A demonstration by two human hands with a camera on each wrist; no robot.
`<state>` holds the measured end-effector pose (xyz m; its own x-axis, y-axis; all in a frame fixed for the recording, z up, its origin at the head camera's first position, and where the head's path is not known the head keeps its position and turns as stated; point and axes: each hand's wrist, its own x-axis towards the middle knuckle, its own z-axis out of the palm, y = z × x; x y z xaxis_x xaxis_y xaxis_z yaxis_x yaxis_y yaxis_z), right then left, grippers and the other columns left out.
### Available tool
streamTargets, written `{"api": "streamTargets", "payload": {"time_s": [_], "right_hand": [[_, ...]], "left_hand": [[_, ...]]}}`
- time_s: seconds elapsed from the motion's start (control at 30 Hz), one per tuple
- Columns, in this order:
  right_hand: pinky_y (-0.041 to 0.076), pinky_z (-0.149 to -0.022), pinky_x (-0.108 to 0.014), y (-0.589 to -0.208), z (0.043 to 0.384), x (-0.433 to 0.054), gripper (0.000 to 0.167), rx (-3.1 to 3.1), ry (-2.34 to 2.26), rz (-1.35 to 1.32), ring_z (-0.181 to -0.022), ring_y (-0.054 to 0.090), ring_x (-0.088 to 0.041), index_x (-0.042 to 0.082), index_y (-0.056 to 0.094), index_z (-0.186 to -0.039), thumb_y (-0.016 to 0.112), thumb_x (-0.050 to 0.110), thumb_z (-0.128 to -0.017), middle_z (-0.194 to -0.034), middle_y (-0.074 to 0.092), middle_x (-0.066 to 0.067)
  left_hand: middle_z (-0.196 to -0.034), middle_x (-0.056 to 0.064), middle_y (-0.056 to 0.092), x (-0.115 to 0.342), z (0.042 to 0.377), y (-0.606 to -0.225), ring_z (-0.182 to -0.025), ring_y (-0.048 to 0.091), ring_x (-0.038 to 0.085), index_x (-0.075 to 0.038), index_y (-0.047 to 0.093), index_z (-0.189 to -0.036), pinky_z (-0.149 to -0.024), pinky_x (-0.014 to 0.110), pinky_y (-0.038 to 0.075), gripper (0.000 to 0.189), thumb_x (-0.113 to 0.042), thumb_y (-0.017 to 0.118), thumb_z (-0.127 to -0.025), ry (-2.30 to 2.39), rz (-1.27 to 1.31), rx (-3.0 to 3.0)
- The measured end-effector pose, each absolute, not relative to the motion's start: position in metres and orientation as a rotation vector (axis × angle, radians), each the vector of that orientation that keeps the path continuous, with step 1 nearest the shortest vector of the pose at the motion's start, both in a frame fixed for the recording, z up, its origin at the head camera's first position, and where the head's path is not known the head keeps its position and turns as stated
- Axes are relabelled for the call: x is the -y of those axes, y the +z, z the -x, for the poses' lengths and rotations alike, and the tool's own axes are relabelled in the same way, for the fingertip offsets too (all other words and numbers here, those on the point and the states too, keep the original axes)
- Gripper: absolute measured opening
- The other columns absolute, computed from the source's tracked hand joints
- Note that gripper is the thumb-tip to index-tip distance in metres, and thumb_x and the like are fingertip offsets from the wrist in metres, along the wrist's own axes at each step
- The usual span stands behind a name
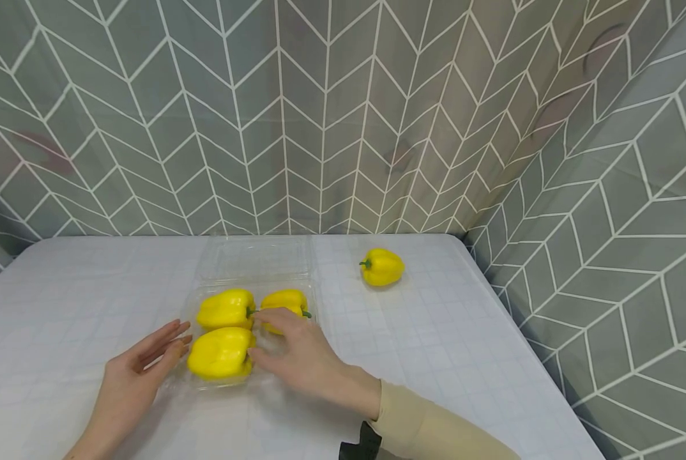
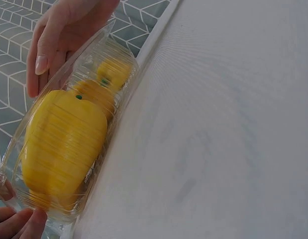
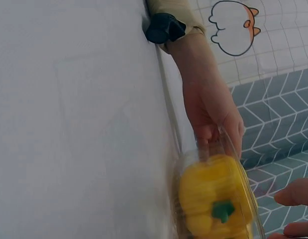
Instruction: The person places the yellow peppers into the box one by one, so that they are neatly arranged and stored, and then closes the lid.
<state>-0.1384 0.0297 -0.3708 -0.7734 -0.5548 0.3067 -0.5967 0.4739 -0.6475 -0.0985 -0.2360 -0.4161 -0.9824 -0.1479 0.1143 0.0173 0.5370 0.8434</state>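
- The box point(image 1: 222, 385) is clear plastic and sits on the pale table point(image 1: 435, 345), its lid point(image 1: 257, 259) laid back on the far side.
- Three yellow peppers lie in the box: the front pepper point(image 1: 221, 353) and the rear pepper point(image 1: 225, 309) one behind the other on the left, and the third pepper point(image 1: 284, 299) at the back right, partly behind a hand.
- The loose pepper point(image 1: 382, 267) lies on the table, right of the lid and apart from the box (its green stem points left).
- The left hand point(image 1: 138, 367) grasps nothing that I can see; its fingers reach out to the left end of the box, with the tips at the plastic.
- The right hand point(image 1: 299, 351) is over the right part of the box, released, thumb and fingers apart (the fingertips come close to the stems of the two left peppers, though I cannot tell whether they touch).
- A beige sleeve point(image 1: 435, 421) covers the right forearm, with a black strap point(image 1: 361, 443) beside it.
- Behind the table hangs a grey-green curtain point(image 1: 320, 128) with white chevron lines.
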Motion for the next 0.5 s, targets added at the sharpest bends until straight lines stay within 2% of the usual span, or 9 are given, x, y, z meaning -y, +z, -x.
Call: {"api": "streamTargets", "payload": {"time_s": [0.2, 0.5], "right_hand": [[0.05, -0.105, -0.03, -0.37, 0.145, -0.043, 0.045, 2.502, 1.316, -0.985, -0.123, 0.06, -0.017, 0.007, 0.061, -0.131, 0.074, 0.018, -0.089, -0.132, 0.064, -0.006], [0.048, -0.109, -0.035, -0.374, 0.156, -0.063, 0.052, 2.398, 1.282, -0.935, -0.127, 0.057, -0.021, 0.005, 0.059, -0.133, 0.078, 0.014, -0.086, -0.135, 0.061, -0.007]], "left_hand": [[-0.141, 0.02, 0.057, 0.236, 0.099, -0.415, -0.097, 0.053, -0.024, -0.005, 0.047, -0.148, -0.076, 0.004, 0.051, 0.054, -0.034, 0.056, -0.103, -1.41, -0.119, 2.61], [-0.142, 0.019, 0.057, 0.236, 0.099, -0.416, -0.097, 0.052, -0.025, -0.006, 0.046, -0.149, -0.076, 0.003, 0.051, 0.055, -0.035, 0.056, -0.103, -1.401, -0.126, 2.615]]}}
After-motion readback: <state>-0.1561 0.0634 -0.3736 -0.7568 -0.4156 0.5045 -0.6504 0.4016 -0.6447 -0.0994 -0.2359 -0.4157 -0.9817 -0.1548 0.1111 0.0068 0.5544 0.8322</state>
